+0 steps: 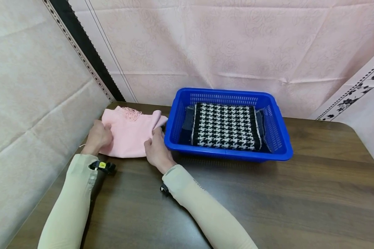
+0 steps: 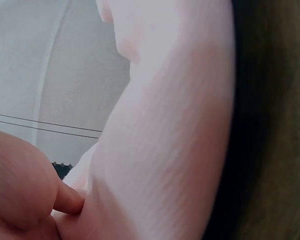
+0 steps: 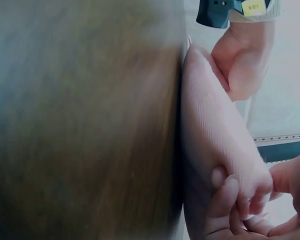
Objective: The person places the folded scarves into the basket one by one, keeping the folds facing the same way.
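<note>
A folded pink scarf with a fringe along its far edge lies at the left end of the table. My left hand grips its left side, and in the left wrist view the thumb presses into the cloth. At the scarf's right side my right hand pinches a bunched fold; in the right wrist view its fingers curl round the gathered cloth. Some fingertips of the left hand are hidden by the scarf.
Just right of my right hand stands a blue plastic basket. In it a black-and-white houndstooth cloth lies on dark blue denim-like fabric. Pale patterned cloth hangs behind the brown wooden table and at the left.
</note>
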### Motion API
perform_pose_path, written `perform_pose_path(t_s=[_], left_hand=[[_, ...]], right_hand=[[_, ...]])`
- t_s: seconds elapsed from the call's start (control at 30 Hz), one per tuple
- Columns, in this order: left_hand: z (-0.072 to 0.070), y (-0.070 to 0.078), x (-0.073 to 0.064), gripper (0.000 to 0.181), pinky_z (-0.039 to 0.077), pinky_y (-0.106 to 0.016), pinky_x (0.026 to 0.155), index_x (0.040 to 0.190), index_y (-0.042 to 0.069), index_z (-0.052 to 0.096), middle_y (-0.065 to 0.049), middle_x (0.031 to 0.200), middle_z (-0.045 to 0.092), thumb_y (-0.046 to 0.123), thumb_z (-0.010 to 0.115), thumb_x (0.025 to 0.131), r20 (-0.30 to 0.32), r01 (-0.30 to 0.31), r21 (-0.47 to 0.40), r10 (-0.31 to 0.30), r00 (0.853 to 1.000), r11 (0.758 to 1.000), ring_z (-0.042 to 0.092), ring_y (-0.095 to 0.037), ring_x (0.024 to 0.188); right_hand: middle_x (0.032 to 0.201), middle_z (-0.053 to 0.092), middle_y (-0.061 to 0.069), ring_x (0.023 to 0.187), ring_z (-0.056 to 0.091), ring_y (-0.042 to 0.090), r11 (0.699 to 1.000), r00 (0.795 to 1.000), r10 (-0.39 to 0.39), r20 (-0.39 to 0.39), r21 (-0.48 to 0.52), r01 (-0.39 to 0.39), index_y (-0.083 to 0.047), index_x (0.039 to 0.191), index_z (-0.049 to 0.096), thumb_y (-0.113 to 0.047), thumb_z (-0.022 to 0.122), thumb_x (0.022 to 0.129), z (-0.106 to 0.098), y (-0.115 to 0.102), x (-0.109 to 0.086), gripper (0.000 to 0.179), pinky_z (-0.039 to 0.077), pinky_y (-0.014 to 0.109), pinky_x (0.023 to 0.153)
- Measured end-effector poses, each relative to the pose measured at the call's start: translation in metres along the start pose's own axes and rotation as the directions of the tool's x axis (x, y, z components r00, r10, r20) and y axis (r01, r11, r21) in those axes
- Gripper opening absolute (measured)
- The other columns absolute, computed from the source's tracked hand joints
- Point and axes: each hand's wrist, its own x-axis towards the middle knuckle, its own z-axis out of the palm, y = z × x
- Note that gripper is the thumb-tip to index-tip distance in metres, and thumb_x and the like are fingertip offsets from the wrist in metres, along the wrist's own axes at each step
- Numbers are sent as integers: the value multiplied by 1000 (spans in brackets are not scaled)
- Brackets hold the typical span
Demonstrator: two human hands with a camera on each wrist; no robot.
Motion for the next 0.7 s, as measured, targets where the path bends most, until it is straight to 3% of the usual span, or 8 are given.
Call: perform_pose_path(t_s=[0.47, 0.7], left_hand=[[-9, 5, -2, 60, 40, -57, 105, 149, -18, 19, -39, 145, 37, 27, 25, 110, 13, 34, -35, -34, 999, 999, 42, -46, 122], [-15, 2, -5, 60, 38, -60, 109, 144, -22, 23, -40, 140, 40, 26, 25, 109, -4, -11, -52, 11, 1000, 999, 43, -46, 121]], right_hand=[[126, 59, 9, 107, 58, 20, 1000, 1000, -9, -25, 19, 9, -9, 126, 50, -17, 54, 104, -1, -10, -4, 24, 53, 35, 98], [126, 60, 9, 105, 58, 19, 999, 999, -21, -31, 24, 22, -8, 126, 50, -17, 53, 105, 0, -11, -5, 24, 53, 34, 96]])
